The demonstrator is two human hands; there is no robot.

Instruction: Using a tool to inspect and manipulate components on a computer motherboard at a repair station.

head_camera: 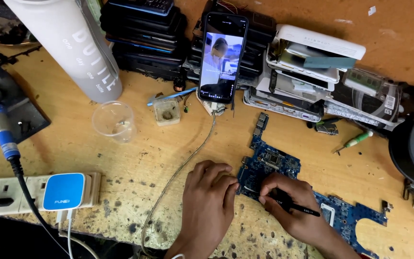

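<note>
A blue circuit board [274, 163] lies on the worn wooden bench, running from the centre toward the lower right. My left hand [209, 199] rests with curled fingers against the board's left edge, steadying it. My right hand [291, 204] lies on the board and grips a thin black tool [295, 207], its tip pointing left toward the board's near-left corner. The tip itself is hidden between my fingers.
A lit phone [224, 55] leans on stacked devices at the back, its cable [183, 168] trailing toward me. A white bottle [68, 43], clear cup [113, 120], small flux pot [166, 111], blue-handled iron [1, 129], power strip with blue charger [63, 191] and green screwdriver [355, 140] surround the board.
</note>
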